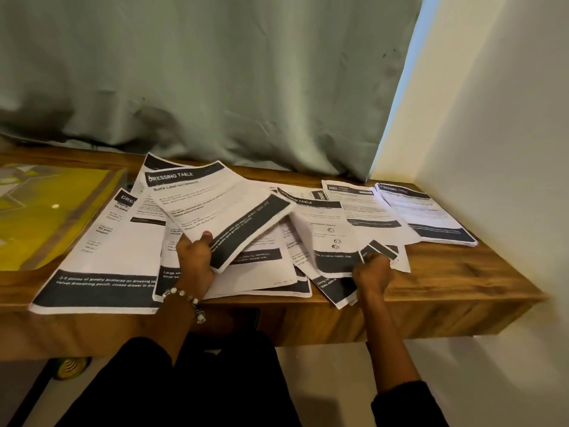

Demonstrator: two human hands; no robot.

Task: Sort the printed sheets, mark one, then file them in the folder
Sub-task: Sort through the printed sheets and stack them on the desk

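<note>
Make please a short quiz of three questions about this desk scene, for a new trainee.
1. True or false: the left hand holds a lifted bundle of sheets.
2. Where does the yellow folder lie? A) left end of the desk B) right end, by the wall C) on the floor
3. Fill in: the right hand grips the lower corners of some ____ .

Key: 1 true; 2 A; 3 sheets. The neat stack by the wall lies untouched on the wooden desk.
</note>
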